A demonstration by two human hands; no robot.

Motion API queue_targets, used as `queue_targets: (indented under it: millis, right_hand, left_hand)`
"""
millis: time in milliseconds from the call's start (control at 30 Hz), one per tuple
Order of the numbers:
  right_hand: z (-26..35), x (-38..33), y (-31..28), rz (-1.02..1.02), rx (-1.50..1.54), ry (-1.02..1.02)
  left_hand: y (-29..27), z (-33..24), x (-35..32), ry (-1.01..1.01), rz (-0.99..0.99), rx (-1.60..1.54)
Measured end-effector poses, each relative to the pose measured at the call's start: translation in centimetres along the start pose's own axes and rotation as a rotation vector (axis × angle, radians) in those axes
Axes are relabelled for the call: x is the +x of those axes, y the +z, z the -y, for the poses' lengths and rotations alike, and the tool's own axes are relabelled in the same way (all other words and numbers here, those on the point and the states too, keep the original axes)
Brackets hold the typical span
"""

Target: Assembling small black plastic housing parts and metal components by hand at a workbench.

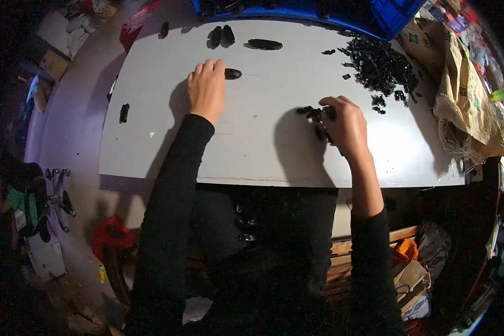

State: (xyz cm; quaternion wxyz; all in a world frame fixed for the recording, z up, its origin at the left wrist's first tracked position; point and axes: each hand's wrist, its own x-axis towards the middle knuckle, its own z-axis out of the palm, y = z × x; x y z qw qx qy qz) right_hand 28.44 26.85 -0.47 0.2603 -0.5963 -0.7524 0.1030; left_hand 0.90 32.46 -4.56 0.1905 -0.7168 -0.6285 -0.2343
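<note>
My left hand (206,92) rests low over the white table (246,151), fingers bent around a glossy black oblong piece (234,74). One end of that piece sticks out to the right of the fingers; the rest is hidden. At the right, my right hand (346,126) has its fingers curled in above some small black parts (313,113). What lies between those fingertips is too dark to make out. Farther back are a pair of black oblong pieces (227,36) side by side and a single long one (265,44). Another dark piece (124,113) lies near the left edge.
A heap of small black parts (383,66) spreads over the far right of the table. Behind it stands a blue bin (395,17) with dark contents. A tan woven sack (465,106) slumps at the right edge. A wooden slatted seat (341,260) is below.
</note>
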Motion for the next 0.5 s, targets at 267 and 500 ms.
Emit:
queue_targets:
  millis: [267,500]
  right_hand:
    - [-0.9,1.3,0.9,0.091,-0.316,-0.113]
    - [0.0,0.4,0.3,-0.007,-0.207,-0.014]
  left_hand:
    - [-0.9,-0.3,-2.3,-0.101,0.09,-0.314]
    - [-4.1,-4.1,-5.0,-0.392,0.329,-1.402]
